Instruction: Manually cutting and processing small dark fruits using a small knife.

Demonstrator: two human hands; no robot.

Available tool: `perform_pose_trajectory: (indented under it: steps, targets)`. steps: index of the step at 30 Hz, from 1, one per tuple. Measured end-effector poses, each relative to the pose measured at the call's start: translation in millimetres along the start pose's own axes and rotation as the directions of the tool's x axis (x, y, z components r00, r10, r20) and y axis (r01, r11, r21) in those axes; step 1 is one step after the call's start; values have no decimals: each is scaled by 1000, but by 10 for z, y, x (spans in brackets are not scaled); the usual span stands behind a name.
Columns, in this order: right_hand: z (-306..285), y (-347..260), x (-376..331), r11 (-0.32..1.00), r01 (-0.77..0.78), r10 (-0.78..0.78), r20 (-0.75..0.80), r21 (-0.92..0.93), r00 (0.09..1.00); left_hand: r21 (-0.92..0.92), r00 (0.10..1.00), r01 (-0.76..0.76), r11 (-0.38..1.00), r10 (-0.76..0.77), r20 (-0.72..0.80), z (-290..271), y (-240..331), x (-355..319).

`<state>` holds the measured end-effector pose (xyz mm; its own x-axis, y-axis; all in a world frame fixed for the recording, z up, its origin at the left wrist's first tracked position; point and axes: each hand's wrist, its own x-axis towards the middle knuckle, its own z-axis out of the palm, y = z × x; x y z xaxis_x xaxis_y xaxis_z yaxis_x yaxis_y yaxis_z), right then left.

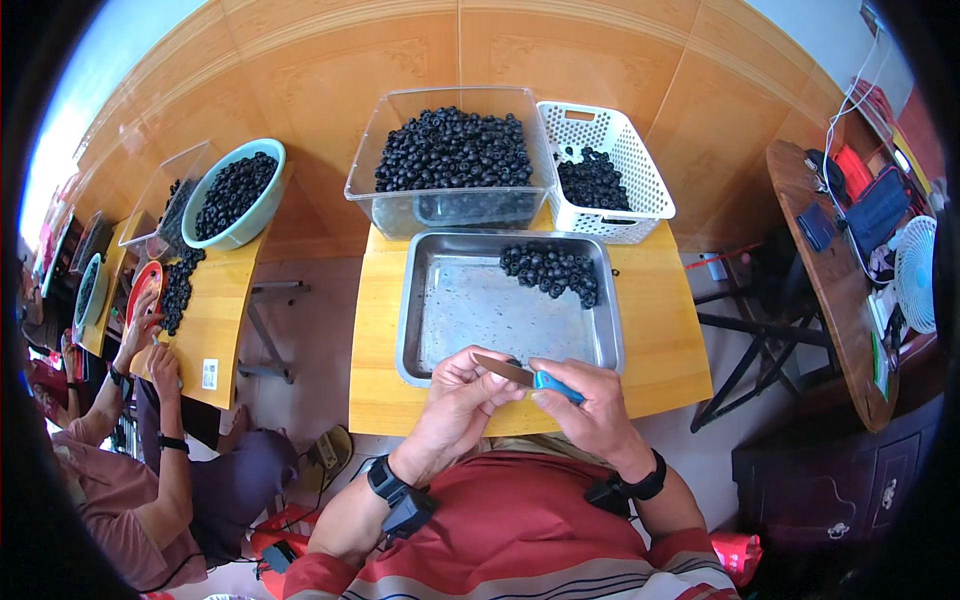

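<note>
Copper-brown blade and bright blue handle make up a small knife (520, 376) gripped in the right hand (592, 398), the fingers wrapped round the handle. Its blade lies across the left hand (458, 398), whose fingers seem pinched on a small, round, blue-black fruit (514, 363), mostly hidden by blade and fingertips. Both hands meet over the near edge of a shallow silver metal tray (460, 290), where a loose blue-black heap (552, 270) fills the far right corner. Behind the tray, a clear plastic bin (392, 212) and a white perforated plastic basket (648, 170) hold more, all on a yellow wooden table (660, 330).

To work well here, I would keep the strokes short, steady the knife hand against the left one, turn the fruit rather than reach with the blade, and keep the left fingertips off the edge. Staying above the tray should catch whatever drops.

As for writing, a white square sticker (210, 374) with dark print sits on the neighbouring yellow table (225, 318), too small to read. Pale marks on a red wrapper (738, 555) at lower right cannot be made out.
</note>
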<state>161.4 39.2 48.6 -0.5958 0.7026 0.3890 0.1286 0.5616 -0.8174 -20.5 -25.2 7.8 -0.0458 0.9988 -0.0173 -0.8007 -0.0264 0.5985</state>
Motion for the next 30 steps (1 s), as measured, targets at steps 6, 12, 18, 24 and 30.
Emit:
perform_pose_trajectory:
  steps: [6, 12, 18, 24, 30]
  targets:
    - [25, 237, 10, 996, -88, 89, -138, 10, 986, 36, 995, -60, 998, 57, 82, 156, 122, -124]
    - [-43, 143, 15, 951, -243, 263, -84, 194, 961, 31, 1000, -7, 1000, 7, 7, 70, 119, -100]
    - [67, 8, 108, 985, 42, -53, 57, 170, 997, -38, 996, 55, 998, -52, 74, -18, 4, -60]
    - [68, 29, 93, 990, 28, -43, 101, 139, 994, -38, 992, 77, 996, -73, 99, -14, -42, -76]
    - [-140, 316, 306, 1000, -2, 2, -120, -2, 993, 242, 990, 119, 963, -95, -108, 38, 6, -92]
